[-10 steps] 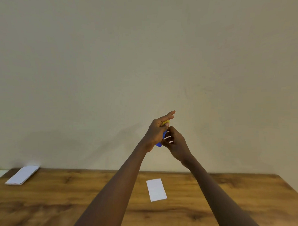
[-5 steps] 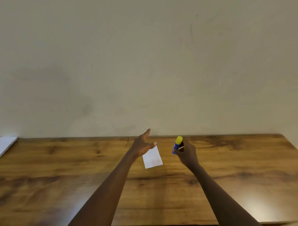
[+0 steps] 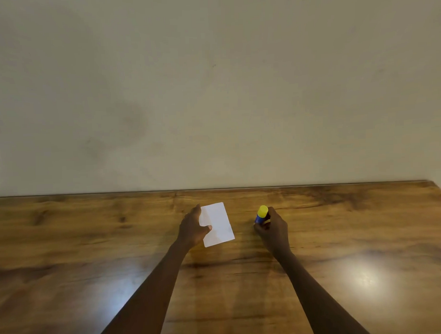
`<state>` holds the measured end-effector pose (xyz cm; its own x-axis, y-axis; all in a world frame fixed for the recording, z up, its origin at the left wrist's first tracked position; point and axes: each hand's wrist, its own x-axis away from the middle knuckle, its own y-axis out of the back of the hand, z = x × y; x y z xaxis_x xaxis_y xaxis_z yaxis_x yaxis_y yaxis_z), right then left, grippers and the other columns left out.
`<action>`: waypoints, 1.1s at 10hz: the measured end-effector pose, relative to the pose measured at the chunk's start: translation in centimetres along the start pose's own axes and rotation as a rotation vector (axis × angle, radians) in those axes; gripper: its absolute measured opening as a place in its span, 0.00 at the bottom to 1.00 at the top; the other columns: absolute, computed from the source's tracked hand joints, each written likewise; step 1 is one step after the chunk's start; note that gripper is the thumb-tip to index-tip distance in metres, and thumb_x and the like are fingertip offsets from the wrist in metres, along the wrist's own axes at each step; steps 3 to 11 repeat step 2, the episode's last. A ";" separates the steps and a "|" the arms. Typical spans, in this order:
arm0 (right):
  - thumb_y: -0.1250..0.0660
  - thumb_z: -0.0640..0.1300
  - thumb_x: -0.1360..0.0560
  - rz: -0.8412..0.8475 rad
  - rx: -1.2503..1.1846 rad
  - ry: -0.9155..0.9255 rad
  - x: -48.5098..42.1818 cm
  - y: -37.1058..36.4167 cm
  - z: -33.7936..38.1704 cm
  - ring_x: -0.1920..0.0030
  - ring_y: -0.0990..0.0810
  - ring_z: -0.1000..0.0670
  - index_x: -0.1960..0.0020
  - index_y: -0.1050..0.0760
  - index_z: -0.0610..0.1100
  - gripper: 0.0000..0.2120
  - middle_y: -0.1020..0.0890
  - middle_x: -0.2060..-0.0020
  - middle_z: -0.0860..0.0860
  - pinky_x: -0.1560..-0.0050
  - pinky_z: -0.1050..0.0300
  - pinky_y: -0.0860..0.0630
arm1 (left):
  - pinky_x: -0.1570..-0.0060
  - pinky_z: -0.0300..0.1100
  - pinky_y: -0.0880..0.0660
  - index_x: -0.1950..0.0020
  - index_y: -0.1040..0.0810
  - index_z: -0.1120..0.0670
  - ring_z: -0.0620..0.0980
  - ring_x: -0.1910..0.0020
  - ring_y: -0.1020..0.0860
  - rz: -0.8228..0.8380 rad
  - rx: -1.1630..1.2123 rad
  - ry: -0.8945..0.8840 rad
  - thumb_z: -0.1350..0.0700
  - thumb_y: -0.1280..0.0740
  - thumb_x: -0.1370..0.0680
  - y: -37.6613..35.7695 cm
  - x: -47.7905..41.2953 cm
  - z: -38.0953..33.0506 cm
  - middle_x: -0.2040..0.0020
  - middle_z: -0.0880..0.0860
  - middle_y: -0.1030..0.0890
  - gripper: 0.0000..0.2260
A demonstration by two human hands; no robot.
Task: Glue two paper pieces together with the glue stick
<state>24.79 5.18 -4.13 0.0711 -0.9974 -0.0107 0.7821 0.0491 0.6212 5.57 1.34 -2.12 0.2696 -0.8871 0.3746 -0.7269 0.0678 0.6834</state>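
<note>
A small white paper piece [image 3: 219,223] lies flat on the wooden table [image 3: 92,246], near its far edge. My left hand [image 3: 193,229] rests at the paper's left edge, thumb on the sheet and fingers spread along its side. To the right, my right hand [image 3: 273,228] is closed around a blue glue stick [image 3: 261,215] with a yellow cap on, held upright with its base at the tabletop. A gap of bare wood separates the paper and the glue stick. Whether the sheet is one piece or two stacked cannot be told.
A plain beige wall [image 3: 212,92] rises directly behind the table's far edge. The table's right corner [image 3: 435,184] shows at the far right. Bright light reflections lie on the wood at the lower left and lower right.
Both hands came down from in front of the wall to the table. My left hand settled on the paper, and my right hand lowered the capped glue stick beside it. The view tilted down.
</note>
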 end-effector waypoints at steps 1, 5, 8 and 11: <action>0.31 0.32 0.33 0.016 0.007 0.012 0.0 0.0 -0.1 0.58 0.22 0.39 0.52 0.28 0.33 0.11 0.20 0.57 0.36 0.56 0.43 0.23 | 0.36 0.51 0.33 0.28 0.45 0.58 0.58 0.33 0.34 0.000 -0.002 -0.012 0.59 0.33 0.27 -0.1 0.0 -0.2 0.29 0.57 0.35 0.31; 0.31 0.30 0.34 0.044 0.005 -0.023 0.0 0.4 -0.1 0.56 0.22 0.38 0.50 0.28 0.33 0.14 0.20 0.56 0.36 0.55 0.46 0.24 | 0.35 0.51 0.34 0.28 0.47 0.58 0.58 0.31 0.36 -0.028 -0.022 -0.012 0.59 0.33 0.26 0.4 0.0 -0.6 0.27 0.57 0.38 0.32; 0.31 0.30 0.34 0.044 0.005 -0.023 0.0 0.4 -0.1 0.56 0.22 0.38 0.50 0.28 0.33 0.14 0.20 0.56 0.36 0.55 0.46 0.24 | 0.35 0.51 0.34 0.28 0.47 0.58 0.58 0.31 0.36 -0.028 -0.022 -0.012 0.59 0.33 0.26 0.4 0.0 -0.6 0.27 0.57 0.38 0.32; 0.31 0.30 0.34 0.044 0.005 -0.023 0.0 0.4 -0.1 0.56 0.22 0.38 0.50 0.28 0.33 0.14 0.20 0.56 0.36 0.55 0.46 0.24 | 0.35 0.51 0.34 0.28 0.47 0.58 0.58 0.31 0.36 -0.028 -0.022 -0.012 0.59 0.33 0.26 0.4 0.0 -0.6 0.27 0.57 0.38 0.32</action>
